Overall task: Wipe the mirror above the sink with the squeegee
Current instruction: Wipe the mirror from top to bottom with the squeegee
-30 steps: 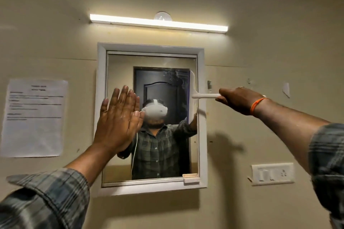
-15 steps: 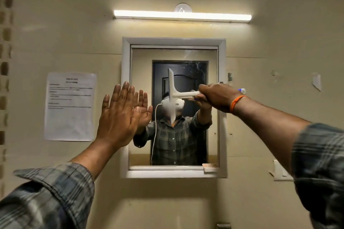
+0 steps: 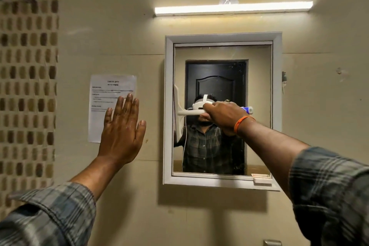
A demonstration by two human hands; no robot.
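Both hands are raised toward the wall. At centre left of the frame the left hand (image 3: pixel 121 132) is spread flat, fingers straight and together, thumb out to the side; it holds nothing, and its fingertips overlap the lower right corner of a printed paper (image 3: pixel 111 106) stuck to the wall. Whether the palm touches the wall cannot be told.

At centre right the right hand (image 3: pixel 223 115) is clenched round the handle of the white squeegee (image 3: pixel 179 111), with an orange band (image 3: pixel 242 124) on its wrist. A blue-and-white handle end sticks out past the hand on the right side. From the fist the handle runs level to the left, and the blade stands upright along the left edge of the mirror (image 3: pixel 257 86), just inside the white frame (image 3: pixel 168 106).

The mirror hangs right of centre and reflects a dark door and a person in a plaid shirt with a white headset. A lit tube light (image 3: pixel 233 8) is fixed above it. A small pale block (image 3: pixel 261 179) sits on the frame's lower right corner. Mosaic tiles (image 3: pixel 28 86) cover the wall at far left.
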